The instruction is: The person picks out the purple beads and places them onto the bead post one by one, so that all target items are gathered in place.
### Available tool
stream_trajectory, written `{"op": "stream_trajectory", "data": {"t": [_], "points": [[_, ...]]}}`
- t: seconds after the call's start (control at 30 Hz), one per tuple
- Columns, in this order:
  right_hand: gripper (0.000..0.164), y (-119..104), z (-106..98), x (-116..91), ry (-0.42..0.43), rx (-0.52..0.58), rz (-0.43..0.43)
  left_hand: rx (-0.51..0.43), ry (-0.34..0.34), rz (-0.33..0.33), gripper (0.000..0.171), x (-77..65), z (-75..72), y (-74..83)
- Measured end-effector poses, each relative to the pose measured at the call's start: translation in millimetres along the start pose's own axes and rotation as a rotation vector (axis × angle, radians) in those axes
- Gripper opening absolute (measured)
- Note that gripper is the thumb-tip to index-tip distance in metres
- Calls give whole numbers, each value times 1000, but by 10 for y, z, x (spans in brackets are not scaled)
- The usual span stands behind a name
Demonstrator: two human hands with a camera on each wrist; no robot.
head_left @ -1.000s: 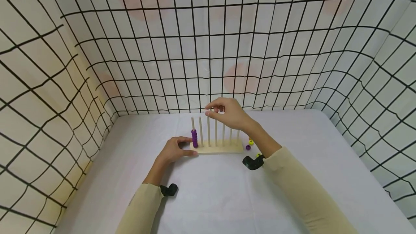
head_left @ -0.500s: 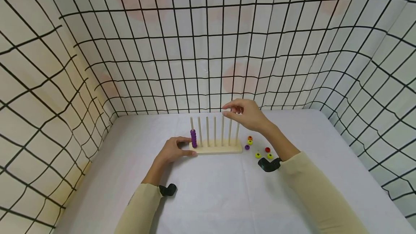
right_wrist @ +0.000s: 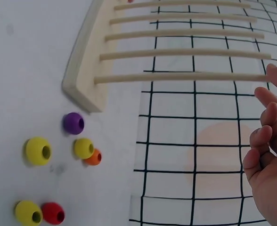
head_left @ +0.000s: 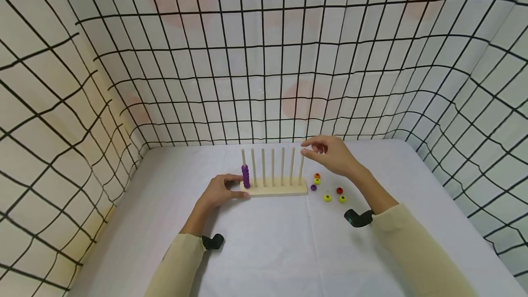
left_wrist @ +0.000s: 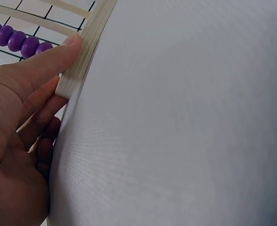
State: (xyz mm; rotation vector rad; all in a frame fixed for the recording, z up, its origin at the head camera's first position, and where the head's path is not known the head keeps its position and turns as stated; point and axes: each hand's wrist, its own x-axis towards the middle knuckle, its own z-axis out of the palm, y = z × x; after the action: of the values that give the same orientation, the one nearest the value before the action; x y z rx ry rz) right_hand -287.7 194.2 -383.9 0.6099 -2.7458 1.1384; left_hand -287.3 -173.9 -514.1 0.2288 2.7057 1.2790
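A pale wooden peg stand [head_left: 278, 191] has a long flat base and a row of upright pegs. Its leftmost peg carries a stack of purple beads [head_left: 245, 177]; the other pegs are bare. With the thumb in front and fingers behind, my left hand [head_left: 218, 191] grips the left end of the base. In the left wrist view, the thumb [left_wrist: 58, 54] presses the base's edge. At the top of the rightmost peg [right_wrist: 185, 77] is my right hand [head_left: 334, 154], thumb and index finger on either side of the tip. Whether they touch it is hard to tell.
Loose beads lie right of the stand: a purple bead [head_left: 314, 187], an orange bead [head_left: 317, 176], a red bead [head_left: 339, 190] and yellow beads, one yellow bead [head_left: 342, 199] nearest the right wrist. A black grid net [head_left: 264, 77] rises behind the white-covered table [head_left: 272, 251].
My right hand has moved rightward along the peg tops, from the third peg past the fifth to the last. The loose beads have come into fuller view. My left hand keeps its grip.
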Motion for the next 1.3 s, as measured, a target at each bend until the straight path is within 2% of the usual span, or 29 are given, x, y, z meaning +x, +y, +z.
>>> {"op": "stream_trajectory", "data": {"t": [0.37, 0.57, 0.73, 0.87, 1.03, 1.3], "points": [[39, 280, 0, -164, -28, -13, 53, -3, 5, 6, 65, -3, 8, -10], [36, 501, 64, -241, -44, -45, 90, -6, 2, 5, 65, -14, 13, 1], [40, 641, 129, -290, -76, -25, 133, -7, 3, -5, 65, -10, 9, 6], [37, 744, 186, -332, -86, -9, 157, 0, 3, -7, 65, -10, 0, 14], [30, 830, 243, -394, -98, 11, 182, -1, 0, -15, 66, -15, -1, 17], [30, 930, 316, -457, -117, 12, 228, 0, 6, -8, 65, -17, -3, 15]]}}
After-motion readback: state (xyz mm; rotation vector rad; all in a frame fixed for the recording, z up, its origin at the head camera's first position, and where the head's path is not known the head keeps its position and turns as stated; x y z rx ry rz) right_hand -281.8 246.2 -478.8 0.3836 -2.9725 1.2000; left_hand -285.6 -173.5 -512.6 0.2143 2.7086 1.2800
